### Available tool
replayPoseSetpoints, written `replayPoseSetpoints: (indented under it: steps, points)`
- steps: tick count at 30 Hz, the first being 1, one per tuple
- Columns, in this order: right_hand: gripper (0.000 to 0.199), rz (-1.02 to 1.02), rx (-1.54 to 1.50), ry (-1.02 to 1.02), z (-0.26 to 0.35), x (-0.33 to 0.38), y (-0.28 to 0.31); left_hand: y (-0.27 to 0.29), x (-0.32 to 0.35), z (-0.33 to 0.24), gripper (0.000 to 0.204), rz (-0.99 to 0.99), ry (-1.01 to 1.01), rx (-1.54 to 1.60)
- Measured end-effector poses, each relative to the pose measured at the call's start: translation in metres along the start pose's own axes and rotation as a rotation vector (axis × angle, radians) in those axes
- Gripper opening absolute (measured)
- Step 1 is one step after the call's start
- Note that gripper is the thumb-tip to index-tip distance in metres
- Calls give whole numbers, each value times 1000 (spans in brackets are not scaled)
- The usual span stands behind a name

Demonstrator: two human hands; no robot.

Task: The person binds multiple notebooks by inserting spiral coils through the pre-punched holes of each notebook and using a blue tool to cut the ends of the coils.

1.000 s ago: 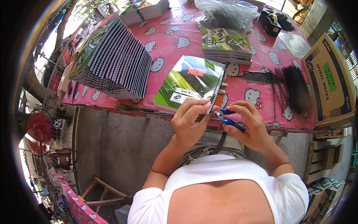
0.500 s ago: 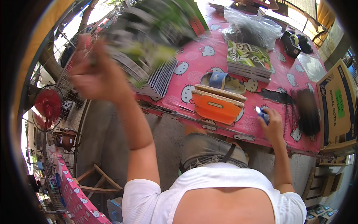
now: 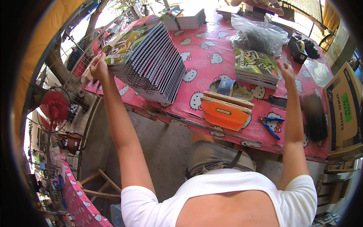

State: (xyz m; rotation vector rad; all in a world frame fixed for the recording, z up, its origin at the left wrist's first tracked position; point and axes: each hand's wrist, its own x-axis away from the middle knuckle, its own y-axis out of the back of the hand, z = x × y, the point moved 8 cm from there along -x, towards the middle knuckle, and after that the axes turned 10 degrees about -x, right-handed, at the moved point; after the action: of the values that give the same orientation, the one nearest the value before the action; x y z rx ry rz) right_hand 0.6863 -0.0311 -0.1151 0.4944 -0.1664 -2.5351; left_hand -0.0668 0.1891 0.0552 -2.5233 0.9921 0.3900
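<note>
A tall stack of spiral notebooks (image 3: pixel 155 64) with green covers stands on the left of the table, coil edges facing right. My left hand (image 3: pixel 100 68) is at its upper left, fingers closed on the edge of the top notebook (image 3: pixel 126 43). A shorter stack of green-covered notebooks (image 3: pixel 257 68) lies at the right. Beside its right edge is my right hand (image 3: pixel 287 72), thumb and fingers apart with nothing held; whether it touches the stack I cannot tell. Blue-handled cutting pliers (image 3: pixel 272 125) lie on the table, left of my right forearm.
On the pink patterned table (image 3: pixel 193 89) stand an orange-fronted holder (image 3: pixel 225 113), a blue tape roll (image 3: pixel 223 87) and a clear plastic bag (image 3: pixel 259 34). Black coils (image 3: pixel 315 119) lie beside a cardboard box (image 3: pixel 342 109). More notebooks (image 3: pixel 191 19) sit at the back, where another person's hands (image 3: pixel 264 4) show.
My left hand has come down from above the tall stack, where a blurred notebook was moving. My right hand has let go of the pliers and moved up beside the shorter stack.
</note>
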Motion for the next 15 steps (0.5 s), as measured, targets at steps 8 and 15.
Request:
replayPoseSetpoints:
  steps: [8,15]
  points:
    - [39,405,247,-313,-27,13,-13,13,-14,-26,28,258,-274,-266]
    - [27,200,-285,162,103,137,15,-22,275,-135,66,569,-447,332]
